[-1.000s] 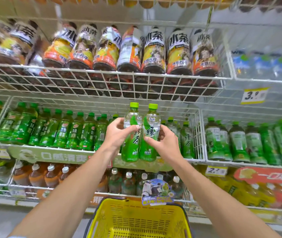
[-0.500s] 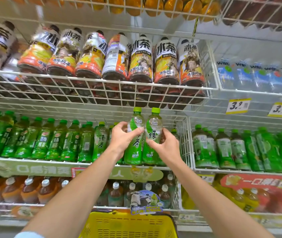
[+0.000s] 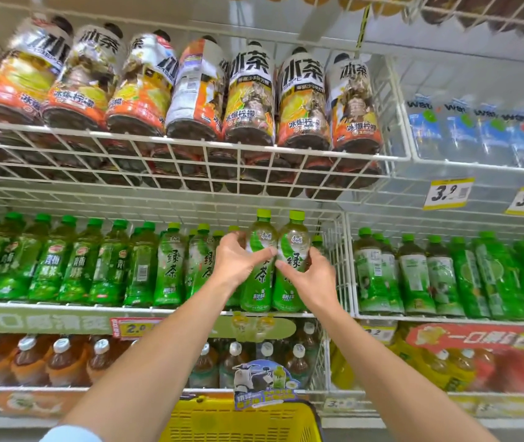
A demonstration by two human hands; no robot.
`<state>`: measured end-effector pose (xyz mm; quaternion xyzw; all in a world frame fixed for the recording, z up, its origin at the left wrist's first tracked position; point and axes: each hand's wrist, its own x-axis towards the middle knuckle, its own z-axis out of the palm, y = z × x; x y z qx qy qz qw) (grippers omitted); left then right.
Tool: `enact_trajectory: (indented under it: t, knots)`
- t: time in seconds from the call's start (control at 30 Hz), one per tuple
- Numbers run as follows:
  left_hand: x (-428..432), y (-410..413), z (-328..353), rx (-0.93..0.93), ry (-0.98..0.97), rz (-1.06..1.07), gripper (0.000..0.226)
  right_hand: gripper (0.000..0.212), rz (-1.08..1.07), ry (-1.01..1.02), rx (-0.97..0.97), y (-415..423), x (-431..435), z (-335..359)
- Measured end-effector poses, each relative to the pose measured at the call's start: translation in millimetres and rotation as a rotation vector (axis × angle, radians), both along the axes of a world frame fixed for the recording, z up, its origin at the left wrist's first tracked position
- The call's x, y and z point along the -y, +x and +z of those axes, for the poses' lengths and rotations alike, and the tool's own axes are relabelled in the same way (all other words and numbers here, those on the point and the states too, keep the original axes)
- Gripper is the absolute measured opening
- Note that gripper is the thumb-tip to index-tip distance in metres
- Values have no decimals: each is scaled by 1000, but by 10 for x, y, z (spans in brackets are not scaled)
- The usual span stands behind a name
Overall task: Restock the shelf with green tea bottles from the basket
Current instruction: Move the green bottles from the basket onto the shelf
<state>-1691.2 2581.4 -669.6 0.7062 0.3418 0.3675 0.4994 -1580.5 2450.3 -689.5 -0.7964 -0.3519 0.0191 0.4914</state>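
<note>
Two green tea bottles stand side by side at the front of the middle wire shelf [image 3: 337, 250], near its right end. My left hand [image 3: 236, 261] grips the left green tea bottle [image 3: 259, 288] around its middle. The right green tea bottle [image 3: 289, 291] is held by my right hand [image 3: 310, 277]. Both bottles are upright, and their bases are at the shelf's front edge. More green tea bottles [image 3: 171, 266] fill the row to the left. The yellow basket [image 3: 241, 422] sits low at the bottom centre; its inside is hidden.
Large iced tea bottles [image 3: 248, 100] lie on the wire shelf above, close over the bottle caps. A white wire divider [image 3: 339, 260] stands just right of my right hand. Brown tea bottles [image 3: 63, 358] fill the lower shelf. Other green bottles [image 3: 414, 275] stand beyond the divider.
Both hands have carried the two bottles forward and down onto the shelf's front edge. The view has moved closer to the shelf and tilted upward.
</note>
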Motion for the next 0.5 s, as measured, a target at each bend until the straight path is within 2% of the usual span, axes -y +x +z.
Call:
enact_trajectory:
  t: [0.1, 0.2, 0.37, 0.5]
  knots:
    - [56, 164, 22, -11, -29, 26, 83, 94, -28, -46, -17, 161, 47, 58]
    - [90, 318, 11, -10, -61, 34, 84, 95, -34, -93, -46, 302, 86, 151]
    - [184, 556, 19, -23, -86, -3, 80, 82, -74, -109, -49, 560, 163, 106]
    - [209, 703, -38, -59, -43, -28, 45, 59, -73, -117, -41, 682, 210, 27]
